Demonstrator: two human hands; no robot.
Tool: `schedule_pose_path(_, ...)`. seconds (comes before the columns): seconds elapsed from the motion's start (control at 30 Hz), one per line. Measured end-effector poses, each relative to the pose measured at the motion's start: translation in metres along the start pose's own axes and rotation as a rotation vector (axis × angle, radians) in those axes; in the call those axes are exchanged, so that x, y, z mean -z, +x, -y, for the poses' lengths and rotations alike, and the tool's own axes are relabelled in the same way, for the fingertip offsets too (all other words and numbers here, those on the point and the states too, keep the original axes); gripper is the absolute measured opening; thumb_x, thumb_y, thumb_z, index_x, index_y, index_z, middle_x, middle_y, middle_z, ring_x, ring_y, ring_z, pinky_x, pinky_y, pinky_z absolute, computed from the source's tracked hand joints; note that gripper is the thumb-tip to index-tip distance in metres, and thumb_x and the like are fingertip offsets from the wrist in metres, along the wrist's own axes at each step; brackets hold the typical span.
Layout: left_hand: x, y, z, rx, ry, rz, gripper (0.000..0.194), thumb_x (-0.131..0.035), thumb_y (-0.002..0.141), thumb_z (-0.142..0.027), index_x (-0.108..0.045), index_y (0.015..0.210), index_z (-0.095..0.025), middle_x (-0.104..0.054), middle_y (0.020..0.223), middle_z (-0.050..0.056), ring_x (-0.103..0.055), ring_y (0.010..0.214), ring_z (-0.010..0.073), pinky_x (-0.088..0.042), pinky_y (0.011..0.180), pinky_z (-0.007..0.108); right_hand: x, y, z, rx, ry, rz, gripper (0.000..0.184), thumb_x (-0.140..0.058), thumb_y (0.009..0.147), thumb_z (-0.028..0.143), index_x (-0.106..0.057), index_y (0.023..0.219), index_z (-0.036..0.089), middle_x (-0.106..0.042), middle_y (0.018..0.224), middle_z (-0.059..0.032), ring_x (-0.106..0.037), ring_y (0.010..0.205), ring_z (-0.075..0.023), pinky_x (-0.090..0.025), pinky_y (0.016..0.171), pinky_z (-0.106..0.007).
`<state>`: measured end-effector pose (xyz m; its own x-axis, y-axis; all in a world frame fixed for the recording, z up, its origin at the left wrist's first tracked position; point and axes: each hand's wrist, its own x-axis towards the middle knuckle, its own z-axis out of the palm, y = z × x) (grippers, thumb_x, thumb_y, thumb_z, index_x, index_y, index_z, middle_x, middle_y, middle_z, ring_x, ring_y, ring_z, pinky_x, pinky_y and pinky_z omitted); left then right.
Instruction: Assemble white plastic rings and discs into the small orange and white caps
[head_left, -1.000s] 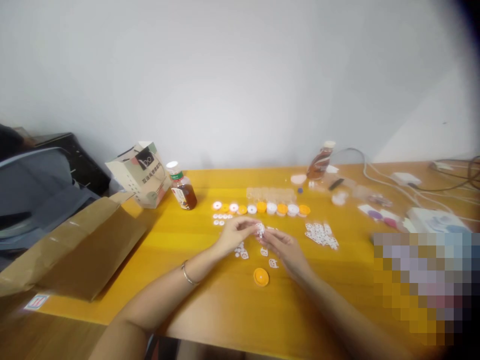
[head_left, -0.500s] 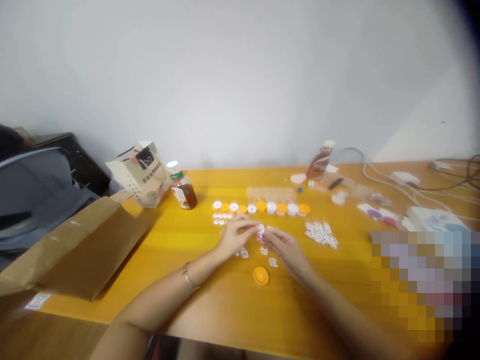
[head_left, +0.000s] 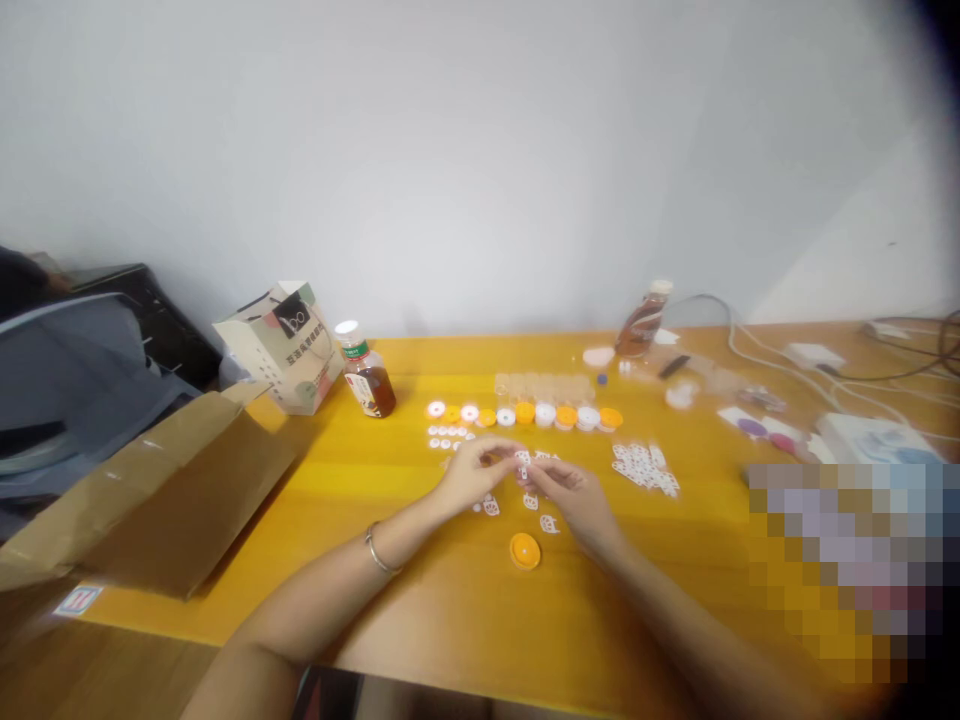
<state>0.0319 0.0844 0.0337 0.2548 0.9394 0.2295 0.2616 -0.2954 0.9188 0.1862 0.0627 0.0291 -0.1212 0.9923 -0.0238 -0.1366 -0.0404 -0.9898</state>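
Observation:
Over the middle of the yellow table, my left hand [head_left: 482,470] and my right hand [head_left: 562,488] meet fingertip to fingertip. Between them they pinch a small white cut-out piece [head_left: 523,461], too small to make out in detail. Similar white openwork pieces lie just below my hands, one [head_left: 531,502] by the right fingers and another [head_left: 550,524] nearer me. A round orange cap [head_left: 525,551] sits closest to me. Behind my hands runs a row of orange and white round caps [head_left: 545,415], with small white discs [head_left: 445,443] at its left end, partly hidden by my left hand.
To the right lies a heap of white pieces [head_left: 645,469]. Two drink bottles, one left [head_left: 367,380] and one right [head_left: 641,322], stand towards the wall. A paper bag [head_left: 289,350] and an open cardboard box [head_left: 165,490] occupy the left; cables [head_left: 772,362] and a white box [head_left: 870,440] the right.
Both hands stay together at nearly the same spot, still pinching the white piece, with the fingers slightly shifted. The whole view has moved by a few pixels.

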Motion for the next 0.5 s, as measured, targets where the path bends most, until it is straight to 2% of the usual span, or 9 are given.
schedule_pose_path(0.17,0.000,0.001,0.003,0.050,-0.071,0.041,0.018,-0.060,0.072,-0.028,-0.062,0.082,-0.013,-0.064,0.079,0.005,-0.058,0.074,0.0139,-0.045,0.069,0.024,-0.002,-0.003,0.002,0.038,-0.102,-0.020,0.018,-0.068,0.061,0.040,-0.068,0.061,0.023,-0.065,0.057,0.0005,-0.061,0.060,-0.0171,-0.049,0.064,-0.030)
schedule_pose_path(0.3,-0.001,0.000,0.003,0.066,-0.095,0.055,0.018,-0.059,0.073,-0.028,-0.061,0.082,-0.012,-0.063,0.077,0.005,-0.057,0.072,0.0134,-0.044,0.068,0.024,-0.002,-0.003,0.002,0.033,-0.099,-0.009,0.019,-0.068,0.061,0.041,-0.067,0.061,0.022,-0.064,0.057,0.0003,-0.059,0.057,-0.0161,-0.048,0.063,-0.030)
schedule_pose_path(0.4,0.002,0.002,0.002,0.067,-0.121,0.089,0.019,-0.059,0.072,-0.028,-0.061,0.083,-0.012,-0.063,0.079,0.006,-0.057,0.075,0.0143,-0.044,0.071,0.026,-0.001,-0.002,0.001,-0.002,-0.021,0.018,0.017,-0.070,0.060,0.038,-0.066,0.061,0.021,-0.063,0.058,0.0008,-0.058,0.059,-0.0146,-0.047,0.065,-0.028)
schedule_pose_path(0.5,0.009,0.004,-0.001,0.026,-0.192,0.151,0.019,-0.060,0.072,-0.028,-0.061,0.083,-0.012,-0.062,0.082,0.005,-0.057,0.077,0.0146,-0.043,0.074,0.026,0.001,0.000,-0.001,-0.085,0.151,0.098,0.018,-0.067,0.064,0.038,-0.066,0.066,0.020,-0.066,0.064,-0.0007,-0.059,0.063,-0.0136,-0.046,0.067,-0.026)
